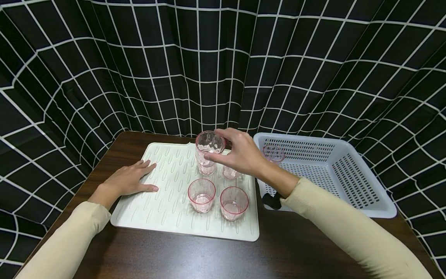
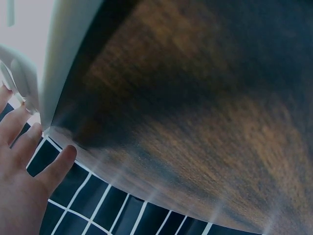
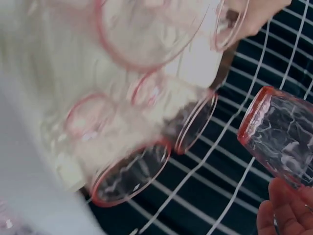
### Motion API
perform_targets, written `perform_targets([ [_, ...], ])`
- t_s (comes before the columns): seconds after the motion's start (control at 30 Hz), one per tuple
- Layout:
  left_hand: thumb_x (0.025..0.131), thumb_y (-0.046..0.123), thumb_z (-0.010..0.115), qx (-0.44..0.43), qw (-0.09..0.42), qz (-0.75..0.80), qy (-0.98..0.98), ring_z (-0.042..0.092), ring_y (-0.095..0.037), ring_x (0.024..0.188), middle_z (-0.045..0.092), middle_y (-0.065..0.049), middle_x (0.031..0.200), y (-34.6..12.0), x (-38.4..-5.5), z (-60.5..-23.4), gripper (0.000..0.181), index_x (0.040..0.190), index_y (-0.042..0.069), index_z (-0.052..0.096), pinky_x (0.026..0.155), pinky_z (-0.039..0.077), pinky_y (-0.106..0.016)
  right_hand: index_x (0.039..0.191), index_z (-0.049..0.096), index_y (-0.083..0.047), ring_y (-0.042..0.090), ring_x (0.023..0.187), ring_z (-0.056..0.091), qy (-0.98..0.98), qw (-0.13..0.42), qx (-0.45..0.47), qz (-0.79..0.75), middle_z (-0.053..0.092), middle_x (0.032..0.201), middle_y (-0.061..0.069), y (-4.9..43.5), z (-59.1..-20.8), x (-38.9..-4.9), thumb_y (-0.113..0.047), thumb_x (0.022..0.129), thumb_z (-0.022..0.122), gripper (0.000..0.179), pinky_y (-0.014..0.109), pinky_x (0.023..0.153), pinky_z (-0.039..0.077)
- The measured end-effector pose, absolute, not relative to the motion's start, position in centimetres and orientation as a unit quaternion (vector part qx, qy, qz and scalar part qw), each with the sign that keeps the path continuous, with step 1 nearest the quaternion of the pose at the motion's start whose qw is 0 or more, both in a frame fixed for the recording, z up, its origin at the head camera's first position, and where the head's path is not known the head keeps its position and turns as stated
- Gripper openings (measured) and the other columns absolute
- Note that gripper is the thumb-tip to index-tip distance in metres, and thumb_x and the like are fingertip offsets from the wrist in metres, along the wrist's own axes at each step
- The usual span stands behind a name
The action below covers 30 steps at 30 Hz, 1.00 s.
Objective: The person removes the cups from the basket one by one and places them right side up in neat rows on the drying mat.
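My right hand (image 1: 242,153) holds a clear pink-rimmed drinking glass (image 1: 209,142) by its side, thumb and fingers spread around it, above the back of a white ribbed drying tray (image 1: 153,205). The held glass (image 3: 281,132) also shows in the right wrist view. Two similar glasses, a left one (image 1: 202,195) and a right one (image 1: 234,204), stand upright toward the tray's front. Behind them, another glass (image 1: 230,173) is partly hidden by my right hand. My left hand (image 1: 130,179) rests with straight fingers on the tray's left edge.
A pale blue-grey perforated plastic basket (image 1: 369,207) stands right of the tray, with a pink-rimmed glass (image 1: 274,153) at its left end. A small black object (image 1: 271,201) sits under my right wrist. Dark checked curtains (image 1: 198,66) hang behind the brown wooden table (image 1: 167,255).
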<state>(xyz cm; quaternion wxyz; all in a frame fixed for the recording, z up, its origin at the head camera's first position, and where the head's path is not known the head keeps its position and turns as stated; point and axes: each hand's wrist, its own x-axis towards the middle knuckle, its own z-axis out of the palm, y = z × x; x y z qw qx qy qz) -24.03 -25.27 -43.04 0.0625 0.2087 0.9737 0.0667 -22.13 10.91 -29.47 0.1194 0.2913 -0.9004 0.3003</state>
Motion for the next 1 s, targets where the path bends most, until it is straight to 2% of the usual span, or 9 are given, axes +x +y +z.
perform_targets([
  [0.23, 0.078, 0.079, 0.059, 0.203, 0.065, 0.066, 0.975, 0.032, -0.048, 0.141, 0.036, -0.026, 0.154, -25.3, -24.1, -43.2, 0.104, 0.151, 0.007, 0.042, 0.105, 0.033, -0.067, 0.132, 0.063, -0.003, 0.012, 0.088, 0.06, -0.895, 0.096, 0.326, 0.291, 0.069, 0.103, 0.003, 7.6, -30.1, -21.6, -0.044, 0.077, 0.084, 0.071, 0.027, 0.078, 0.051],
  [0.5, 0.08, 0.076, 0.061, 0.209, 0.063, 0.069, 0.973, 0.033, -0.048, 0.141, 0.037, -0.026, 0.154, -25.4, -24.1, -43.1, 0.101, 0.151, 0.006, 0.042, 0.105, 0.033, -0.067, 0.135, 0.059, -0.001, 0.013, 0.087, 0.063, -0.899, 0.034, 0.35, 0.262, 0.07, 0.117, 0.009, 4.4, -31.1, -21.0, -0.047, 0.08, 0.081, 0.074, 0.027, 0.077, 0.052],
  [0.73, 0.081, 0.074, 0.062, 0.211, 0.065, 0.069, 0.973, 0.033, -0.049, 0.141, 0.037, -0.026, 0.154, -25.5, -24.0, -43.0, 0.099, 0.151, 0.007, 0.043, 0.105, 0.033, -0.068, 0.135, 0.061, -0.004, 0.014, 0.107, 0.066, -0.912, -0.017, 0.348, 0.218, 0.069, 0.125, 0.007, 2.1, -32.8, -20.5, -0.053, 0.079, 0.079, 0.075, 0.029, 0.088, 0.054],
  [1.0, 0.083, 0.071, 0.062, 0.224, 0.058, 0.073, 0.97, 0.034, -0.05, 0.139, 0.039, -0.028, 0.151, -25.4, -24.0, -43.0, 0.094, 0.15, 0.007, 0.044, 0.103, 0.033, -0.069, 0.135, 0.061, -0.004, 0.009, 0.088, 0.063, -0.916, -0.061, 0.343, 0.199, 0.068, 0.127, 0.008, 0.8, -34.5, -19.9, -0.051, 0.082, 0.077, 0.073, 0.025, 0.081, 0.054],
])
